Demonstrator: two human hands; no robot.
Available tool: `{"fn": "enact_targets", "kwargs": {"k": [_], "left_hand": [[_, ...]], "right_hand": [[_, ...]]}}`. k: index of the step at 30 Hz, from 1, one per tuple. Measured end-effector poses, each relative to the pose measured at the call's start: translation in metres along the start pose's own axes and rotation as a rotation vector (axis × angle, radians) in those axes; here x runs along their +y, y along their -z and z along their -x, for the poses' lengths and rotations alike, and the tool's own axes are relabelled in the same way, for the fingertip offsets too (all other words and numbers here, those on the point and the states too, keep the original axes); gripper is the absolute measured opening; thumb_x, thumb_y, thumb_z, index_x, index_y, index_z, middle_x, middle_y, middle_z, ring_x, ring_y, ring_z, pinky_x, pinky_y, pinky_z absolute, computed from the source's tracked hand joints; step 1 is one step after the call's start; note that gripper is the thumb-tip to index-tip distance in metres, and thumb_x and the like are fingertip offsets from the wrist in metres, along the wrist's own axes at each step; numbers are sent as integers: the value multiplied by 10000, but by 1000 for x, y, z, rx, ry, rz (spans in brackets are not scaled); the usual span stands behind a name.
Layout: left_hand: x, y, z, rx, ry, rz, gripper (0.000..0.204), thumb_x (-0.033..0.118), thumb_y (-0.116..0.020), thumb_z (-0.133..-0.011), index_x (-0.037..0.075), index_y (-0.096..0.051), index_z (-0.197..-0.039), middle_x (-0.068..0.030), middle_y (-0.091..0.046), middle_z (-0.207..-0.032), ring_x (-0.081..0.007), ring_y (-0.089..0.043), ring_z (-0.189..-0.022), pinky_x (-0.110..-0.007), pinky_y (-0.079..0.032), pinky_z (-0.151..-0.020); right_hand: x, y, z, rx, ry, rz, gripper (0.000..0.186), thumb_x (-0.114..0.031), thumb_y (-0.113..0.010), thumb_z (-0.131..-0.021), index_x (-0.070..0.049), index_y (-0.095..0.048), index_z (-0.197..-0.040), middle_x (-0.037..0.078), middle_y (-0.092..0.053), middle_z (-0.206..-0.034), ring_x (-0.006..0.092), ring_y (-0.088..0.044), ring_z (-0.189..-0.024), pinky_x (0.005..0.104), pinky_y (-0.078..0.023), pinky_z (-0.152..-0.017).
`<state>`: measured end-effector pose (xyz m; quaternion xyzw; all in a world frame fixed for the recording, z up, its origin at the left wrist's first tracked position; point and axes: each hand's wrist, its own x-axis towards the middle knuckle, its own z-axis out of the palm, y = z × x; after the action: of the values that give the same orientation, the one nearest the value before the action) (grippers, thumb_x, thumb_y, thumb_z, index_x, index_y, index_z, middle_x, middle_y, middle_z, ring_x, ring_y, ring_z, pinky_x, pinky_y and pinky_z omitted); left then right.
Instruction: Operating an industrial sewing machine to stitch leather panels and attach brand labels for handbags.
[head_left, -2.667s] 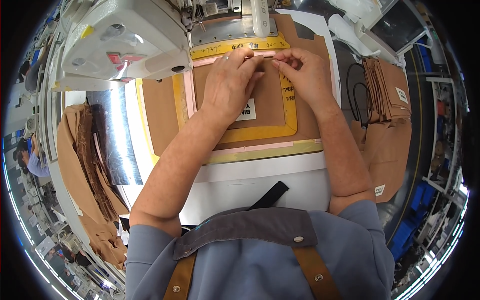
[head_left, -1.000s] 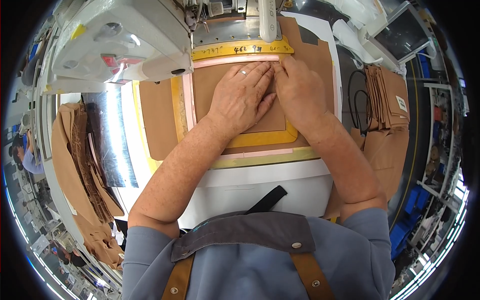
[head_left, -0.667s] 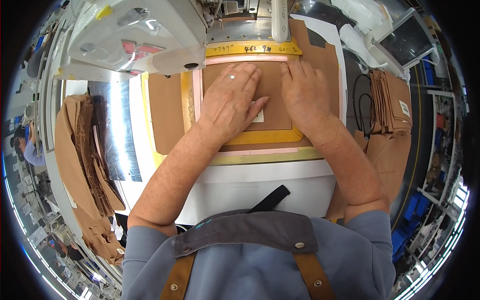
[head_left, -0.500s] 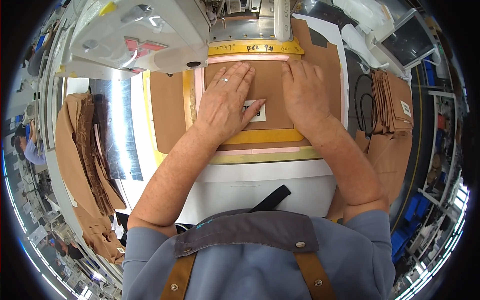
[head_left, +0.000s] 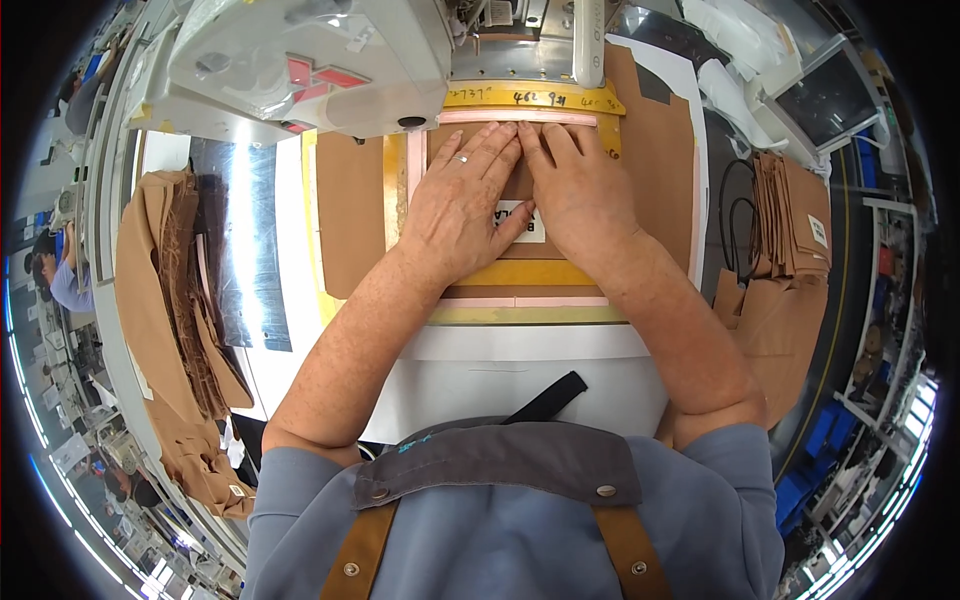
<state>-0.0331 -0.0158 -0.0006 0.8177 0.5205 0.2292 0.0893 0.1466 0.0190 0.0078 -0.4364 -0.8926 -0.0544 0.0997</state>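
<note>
A brown fabric piece (head_left: 516,186) lies inside a yellow template frame (head_left: 535,272) edged with pink strips (head_left: 480,117). My left hand (head_left: 462,200) rests flat on it, fingers pointing away toward the far pink strip and thumb over a white label (head_left: 536,233). My right hand (head_left: 582,195) presses flat beside it, its fingertips at that same strip and close to the left fingertips. Both hands have stretched fingers and grip nothing. They cover much of the fabric and part of the label.
A white machine head (head_left: 330,75) overhangs the far left. Folded brown pieces (head_left: 790,220) are stacked at the right, near a screen (head_left: 825,95). More brown fabric (head_left: 155,290) hangs at the left beside a shiny metal plate (head_left: 240,250).
My right hand has slid left along the far edge, up to the left fingertips. My left hand keeps its place on the fabric. The whole view has shifted slightly.
</note>
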Motion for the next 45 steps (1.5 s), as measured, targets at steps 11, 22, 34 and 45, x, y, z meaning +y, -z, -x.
{"fn": "enact_targets", "kwargs": {"k": [11,22,34,45], "left_hand": [[-10,11,11,44,45,-92,665,361,-743,-863,-25,-587,-1381,-172,-593,-1429,-313,-526,-1373,-532,-354,-1187],[-8,8,16,23,94,-128,699,410,-728,-872,5,-562,-1417,-152,-581,-1448,-303,-504,-1401,-567,-288,-1225],[-14,26,28,3,154,-222,650,450,-714,-902,76,-580,-1417,-104,-594,-1416,-267,-534,-1379,-575,-256,-1216],[-18,31,30,-17,132,-323,625,545,-692,-916,138,-634,-1387,-102,-598,-1418,-275,-508,-1370,-516,-311,-1149]], "right_hand": [[-16,1,-12,-41,-15,33,465,-280,-700,-941,-163,-655,-1389,114,-577,-1096,291,-548,-1038,387,-551,-852],[-17,2,-10,-112,-42,-45,624,-240,-708,-906,-161,-542,-1502,135,-549,-1223,325,-538,-1160,566,-536,-984],[-21,1,-12,-155,-33,0,587,-272,-689,-945,-160,-539,-1501,142,-537,-1290,340,-524,-1202,606,-522,-1012],[-22,3,-16,-72,-15,60,471,-375,-662,-984,-259,-613,-1438,127,-593,-1189,312,-539,-1052,460,-508,-904]]}}
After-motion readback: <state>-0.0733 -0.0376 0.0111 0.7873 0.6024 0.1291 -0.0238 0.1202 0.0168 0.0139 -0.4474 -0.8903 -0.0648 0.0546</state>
